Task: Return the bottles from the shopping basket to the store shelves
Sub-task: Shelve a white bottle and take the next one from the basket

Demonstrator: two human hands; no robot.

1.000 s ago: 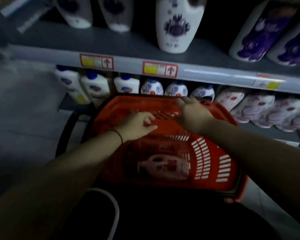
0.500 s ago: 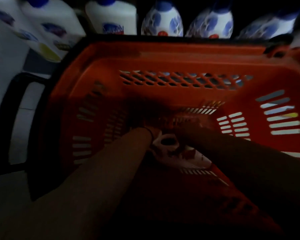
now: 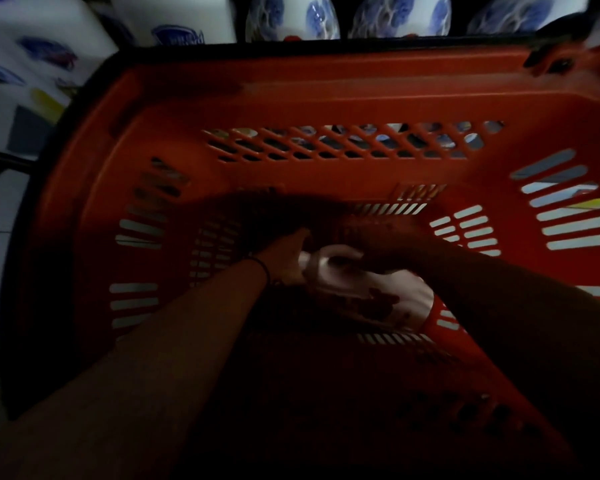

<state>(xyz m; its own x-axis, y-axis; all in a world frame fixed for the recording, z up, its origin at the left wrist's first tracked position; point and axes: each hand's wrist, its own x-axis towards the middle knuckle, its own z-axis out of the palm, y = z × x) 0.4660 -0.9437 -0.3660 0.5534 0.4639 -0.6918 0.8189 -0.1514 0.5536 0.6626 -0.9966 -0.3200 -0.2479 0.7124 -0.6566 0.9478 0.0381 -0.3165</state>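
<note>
Head view: deep inside red shopping basket [image 3: 326, 98], on its floor, a pale bottle [image 3: 361, 292] with red floral print, lying on its side. Left hand [image 3: 284, 258] against the bottle's handle end, fingers lost in shadow, grip not discernible. Right hand [image 3: 378, 247] over the bottle's handle [image 3: 336, 259], too dark to judge whether curled around it. Beyond the basket's far rim, white shelf bottles [image 3: 291, 15] with blue patterns.

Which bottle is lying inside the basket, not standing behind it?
The white bottle with the red pattern, lying on the floor of the red basket between both hands; the blue-patterned bottles stand behind it.
</note>
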